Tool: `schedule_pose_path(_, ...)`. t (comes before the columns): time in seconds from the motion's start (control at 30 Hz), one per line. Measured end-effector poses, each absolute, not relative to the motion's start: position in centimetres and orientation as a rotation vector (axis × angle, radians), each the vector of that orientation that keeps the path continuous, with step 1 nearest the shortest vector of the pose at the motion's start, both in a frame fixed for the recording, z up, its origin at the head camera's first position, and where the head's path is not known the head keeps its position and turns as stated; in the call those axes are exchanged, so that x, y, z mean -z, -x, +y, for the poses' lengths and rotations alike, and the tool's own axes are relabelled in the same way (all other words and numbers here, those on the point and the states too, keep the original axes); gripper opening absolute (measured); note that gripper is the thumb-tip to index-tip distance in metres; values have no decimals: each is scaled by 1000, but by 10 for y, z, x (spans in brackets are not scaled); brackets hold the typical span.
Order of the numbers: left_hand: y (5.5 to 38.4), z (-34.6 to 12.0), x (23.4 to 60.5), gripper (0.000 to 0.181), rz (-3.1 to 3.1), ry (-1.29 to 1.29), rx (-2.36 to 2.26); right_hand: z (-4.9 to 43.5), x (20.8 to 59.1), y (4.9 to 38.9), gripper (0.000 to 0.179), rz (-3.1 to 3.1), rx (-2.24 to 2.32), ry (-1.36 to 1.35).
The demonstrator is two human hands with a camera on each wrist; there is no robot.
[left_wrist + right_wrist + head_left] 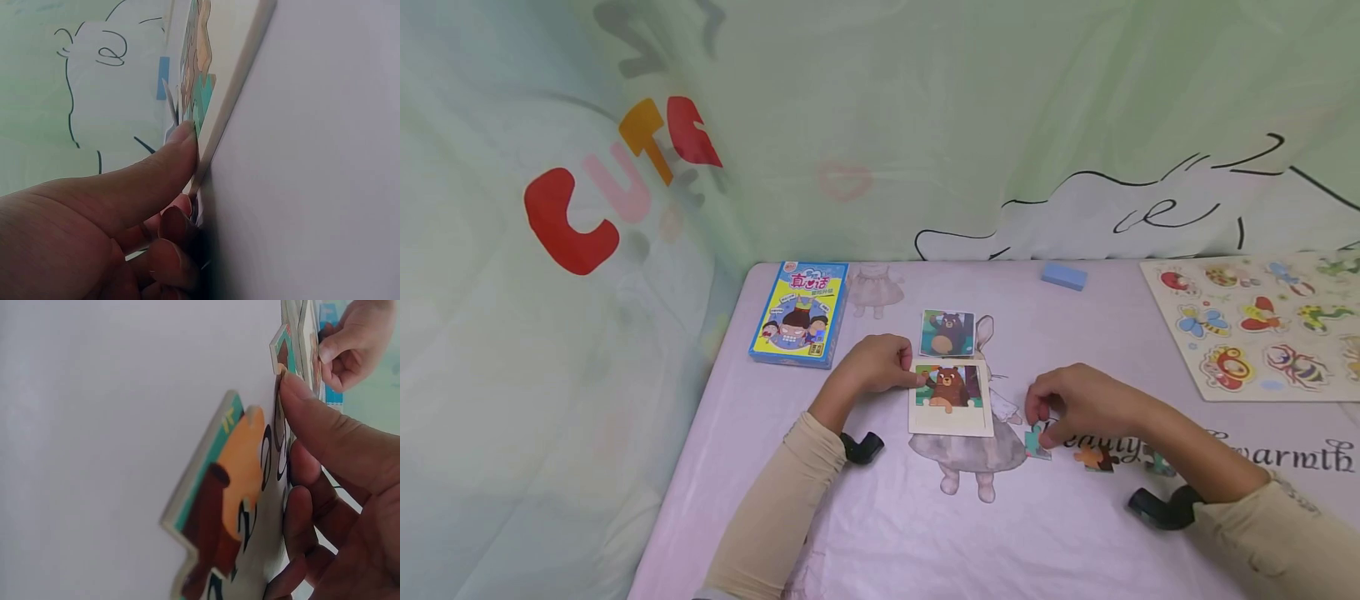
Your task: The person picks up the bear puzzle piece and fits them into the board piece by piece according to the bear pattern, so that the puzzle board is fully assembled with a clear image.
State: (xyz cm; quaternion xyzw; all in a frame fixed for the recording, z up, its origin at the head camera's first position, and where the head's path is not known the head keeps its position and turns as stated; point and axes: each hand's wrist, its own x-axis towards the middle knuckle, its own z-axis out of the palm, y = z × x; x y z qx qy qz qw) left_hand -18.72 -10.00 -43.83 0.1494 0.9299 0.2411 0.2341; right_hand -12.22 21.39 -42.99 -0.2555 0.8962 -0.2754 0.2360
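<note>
My left hand (880,365) grips the left edge of a small wooden puzzle board (951,423), thumb on its face and fingers curled at the edge. A partly assembled bear picture fills the board's upper part, above a bare strip. To the right, my right hand (1078,404) pinches a teal jigsaw piece (1038,442) between thumb and fingers, near the tablecloth. Beyond the board's top edge lies a matching bear picture card (948,333). An orange-and-brown jigsaw piece (212,506) lies by my right hand, and another teal piece (1159,461) sits partly behind my right wrist.
At the back left lies a blue-and-yellow card box (800,317). A small blue block (1064,277) is near the back edge. On the right is a large wooden board with insect pictures (1232,350). Printed fabric hangs behind and left of the table.
</note>
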Motion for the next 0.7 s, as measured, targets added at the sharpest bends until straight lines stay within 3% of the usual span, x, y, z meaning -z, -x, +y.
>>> schedule_pose_path(0.7, 187, -101, 438, 34, 2547, -429, -664, 212, 428, 124, 25, 2405, 755, 646)
